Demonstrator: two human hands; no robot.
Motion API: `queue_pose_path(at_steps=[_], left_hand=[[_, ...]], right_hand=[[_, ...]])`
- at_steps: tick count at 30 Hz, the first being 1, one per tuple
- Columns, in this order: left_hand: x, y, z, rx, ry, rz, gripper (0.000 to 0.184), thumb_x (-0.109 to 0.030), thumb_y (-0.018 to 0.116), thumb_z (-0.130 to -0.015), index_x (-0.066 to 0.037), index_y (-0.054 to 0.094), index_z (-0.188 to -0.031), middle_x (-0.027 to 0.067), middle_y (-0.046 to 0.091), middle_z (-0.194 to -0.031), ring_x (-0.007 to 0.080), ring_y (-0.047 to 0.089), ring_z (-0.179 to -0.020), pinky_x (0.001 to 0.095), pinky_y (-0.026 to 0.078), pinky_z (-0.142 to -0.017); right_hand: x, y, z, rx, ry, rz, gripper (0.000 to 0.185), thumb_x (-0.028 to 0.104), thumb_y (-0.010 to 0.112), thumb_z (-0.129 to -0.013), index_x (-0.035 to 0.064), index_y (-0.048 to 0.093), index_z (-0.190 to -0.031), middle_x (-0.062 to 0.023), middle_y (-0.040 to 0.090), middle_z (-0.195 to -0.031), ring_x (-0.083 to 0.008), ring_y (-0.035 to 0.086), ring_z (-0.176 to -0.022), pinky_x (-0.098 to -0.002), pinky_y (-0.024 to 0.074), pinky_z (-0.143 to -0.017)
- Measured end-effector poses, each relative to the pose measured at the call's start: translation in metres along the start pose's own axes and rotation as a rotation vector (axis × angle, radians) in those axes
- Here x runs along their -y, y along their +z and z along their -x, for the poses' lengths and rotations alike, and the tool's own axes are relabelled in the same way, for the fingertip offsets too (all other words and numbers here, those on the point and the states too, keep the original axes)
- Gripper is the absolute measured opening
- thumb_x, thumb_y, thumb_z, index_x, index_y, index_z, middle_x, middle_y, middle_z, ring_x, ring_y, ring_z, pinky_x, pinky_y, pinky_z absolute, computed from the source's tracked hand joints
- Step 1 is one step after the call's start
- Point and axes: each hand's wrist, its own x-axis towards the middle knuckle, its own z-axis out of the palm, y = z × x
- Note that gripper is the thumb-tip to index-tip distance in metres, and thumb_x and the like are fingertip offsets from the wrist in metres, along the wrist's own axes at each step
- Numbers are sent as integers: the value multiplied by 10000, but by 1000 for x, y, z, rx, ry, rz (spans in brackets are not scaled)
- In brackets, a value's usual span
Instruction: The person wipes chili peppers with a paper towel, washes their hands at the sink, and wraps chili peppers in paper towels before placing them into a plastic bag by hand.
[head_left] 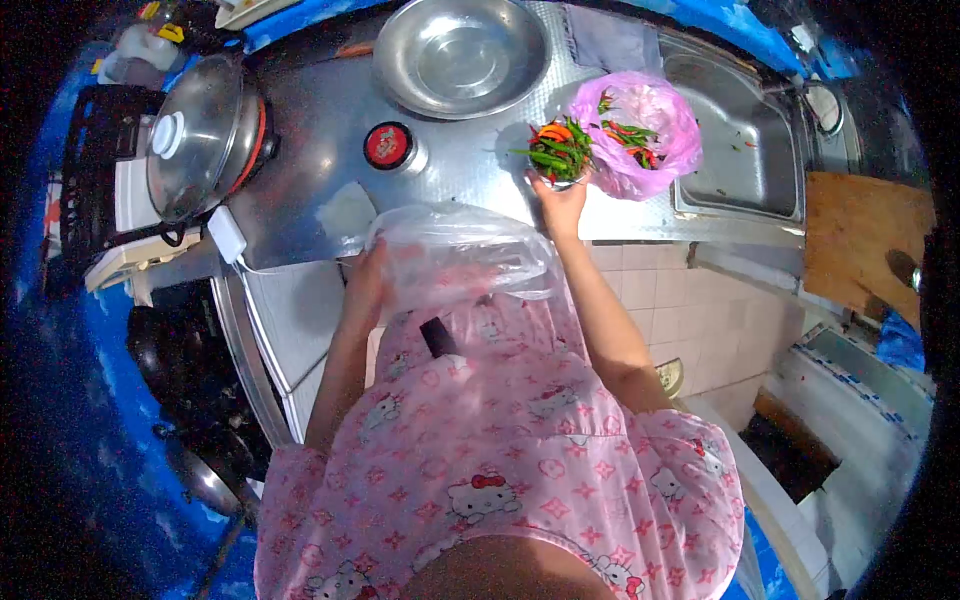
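Note:
My right hand (pixel 560 207) is wrapped round the near side of a small container (pixel 566 184) heaped with red, orange and green chili peppers (pixel 556 150). Most of that container is hidden by the peppers and fingers. At the counter's front edge, my left hand (pixel 372 272) grips the left side of a clear plastic bag (pixel 470 245); the film partly veils its fingers. The bag hangs in front of my body, its right side close to my right wrist. Touching or nearly touching the container stands a pink plastic bag (pixel 676 125), its mouth spread, with more chili peppers inside.
A wide metal basin (pixel 400 85) sits at the back, with a red-lidded jar (pixel 388 146) before it. Left stands a pan with a glass lid (pixel 192 150). A steel sink (pixel 745 200) lies right, a wooden board (pixel 860 225) beyond it. A grey cloth (pixel 610 38) lies behind.

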Motion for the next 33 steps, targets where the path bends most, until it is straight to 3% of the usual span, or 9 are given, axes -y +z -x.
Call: queue_pose_path(at_steps=[3,5,9,14,17,21,25,28,33], left_hand=[[-55,-1,41,29,-234,244,436,-382,449,-864,-32,508,-1116,83,579,-1018,169,532,-786,280,415,-674],[-75,-20,66,158,-234,532,421,-346,446,-872,-15,464,-1132,90,609,-969,72,530,-552,183,413,-426],[-92,-19,147,-198,479,253,460,-326,516,-816,-7,484,-1145,141,528,-1135,242,534,-1007,393,496,-735],[-95,-2,166,-293,1141,-142,452,-335,490,-828,1,495,-1131,143,538,-1117,231,532,-989,383,486,-735],[-101,6,164,-231,1248,-207,450,-341,475,-836,5,501,-1122,144,544,-1107,225,531,-977,377,480,-735],[-111,12,161,-158,1288,-227,449,-348,454,-846,11,509,-1111,145,551,-1092,217,530,-962,369,472,-735],[-119,15,161,-92,1268,-211,453,-356,434,-856,17,518,-1099,147,559,-1078,209,528,-947,360,464,-735],[-126,16,161,-43,1206,-174,457,-362,418,-864,21,524,-1090,148,565,-1068,203,527,-936,354,457,-735],[-146,19,162,40,910,-14,468,-371,393,-876,28,534,-1076,149,575,-1050,192,525,-917,344,447,-734]], right_hand=[[-8,-2,-7,-4,-69,86,698,154,779,-555,-10,400,-1118,-133,513,-1073,-225,498,-1001,-320,377,-893],[-11,-6,-9,0,-79,64,708,164,779,-556,-14,402,-1128,-137,514,-1076,-228,500,-1002,-320,380,-890],[3,-10,-7,13,-46,33,749,166,780,-575,-12,369,-1176,-130,518,-1078,-217,507,-994,-326,385,-888],[18,-33,-1,23,-47,-57,750,112,778,-597,-11,344,-1196,-119,523,-1072,-199,506,-982,-322,385,-883],[52,-44,9,-35,-11,-3,701,74,768,-597,-19,376,-1170,-113,523,-1052,-187,500,-964,-298,395,-856],[73,-52,15,-101,-29,32,429,46,746,-631,-35,543,-1001,-104,588,-959,-172,544,-877,-292,410,-814],[81,-60,18,-120,-38,11,424,26,732,-637,-25,540,-1012,-94,590,-952,-168,549,-866,-293,411,-811],[85,-68,19,-106,-38,62,610,69,760,-616,-19,425,-1119,-103,545,-1027,-178,519,-934,-293,401,-839],[67,-79,14,-220,-80,-7,588,70,741,-644,-18,439,-1141,-107,552,-1033,-192,528,-912,-304,406,-827]])
